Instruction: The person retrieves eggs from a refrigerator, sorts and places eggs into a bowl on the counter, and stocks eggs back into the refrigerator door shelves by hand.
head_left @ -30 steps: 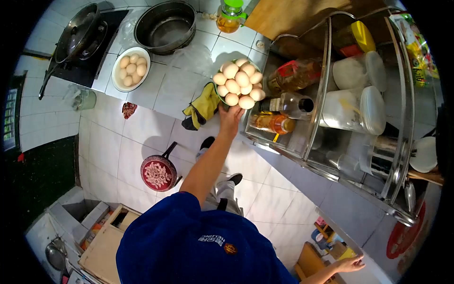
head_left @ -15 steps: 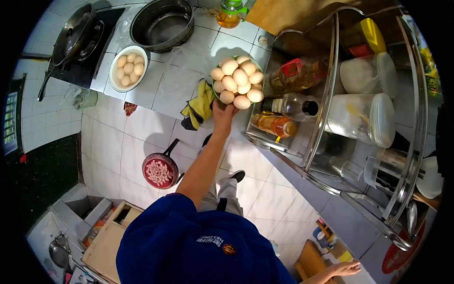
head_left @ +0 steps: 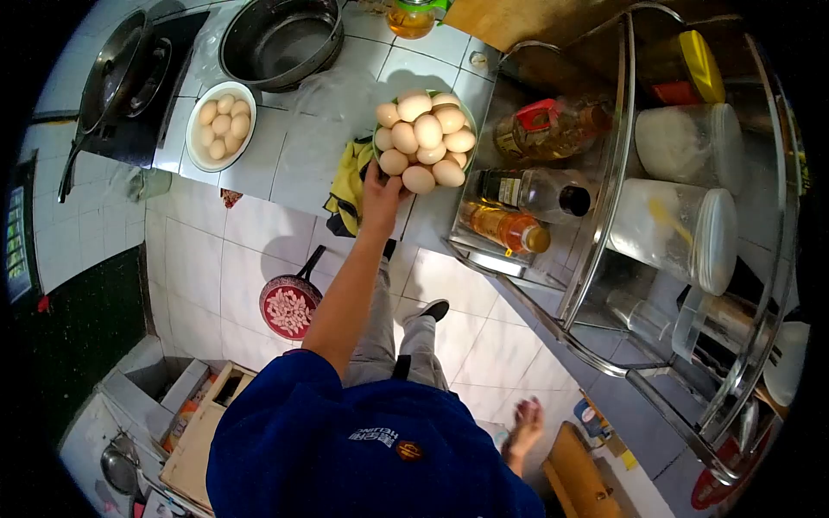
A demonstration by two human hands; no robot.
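Observation:
My left hand (head_left: 381,195) is closed on the near edge of a green-rimmed bowl (head_left: 472,120) heaped with brown eggs (head_left: 427,132). The bowl is over the counter's front edge; I cannot tell whether it rests there. Just left of that hand, a yellow and black cloth (head_left: 350,180) hangs over the edge. Low at the right, away from the counter, is my right hand (head_left: 525,428), its fingers smeared by motion. Farther left, a white bowl (head_left: 192,138) holds several more eggs (head_left: 222,124).
A dark pot (head_left: 328,56) stands behind the bowls, and a pan (head_left: 115,73) is on the stove. To the right, a metal rack (head_left: 596,233) holds bottles and jars. A red floral-patterned stool (head_left: 289,309) is on the tiled floor, left of my legs.
My right hand has swung inward from the lower right, toward my body. My left hand still holds the egg bowl. The whole view has shifted slightly.

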